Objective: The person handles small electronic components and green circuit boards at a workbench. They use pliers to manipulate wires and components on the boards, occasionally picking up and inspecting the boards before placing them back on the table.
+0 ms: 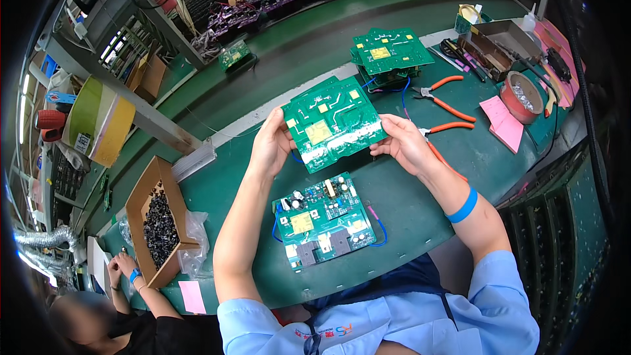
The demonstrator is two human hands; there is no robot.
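Between both hands I hold a green circuit board (338, 115), its flat side with yellow patches and shiny solder facing up. My left hand (274, 139) grips its left edge, and my right hand (406, 143) pinches the right edge; a blue band circles my right forearm. Below it, on the green table, lies another circuit board (323, 223), parts side up, with capacitors, dark blocks and blue wires at its sides. Beyond my right hand, a stack of circuit boards (394, 49) rests on the table. Orange-handled pliers (453, 125) lie close to that hand.
A cardboard box (172, 200) of small black parts stands at the left, near a co-worker's hands (123, 266). At the right are a metal tray (499, 46), a round red container (522, 97) and pink paper (503, 123). A conveyor (276, 72) runs behind, carrying a small board (234, 56).
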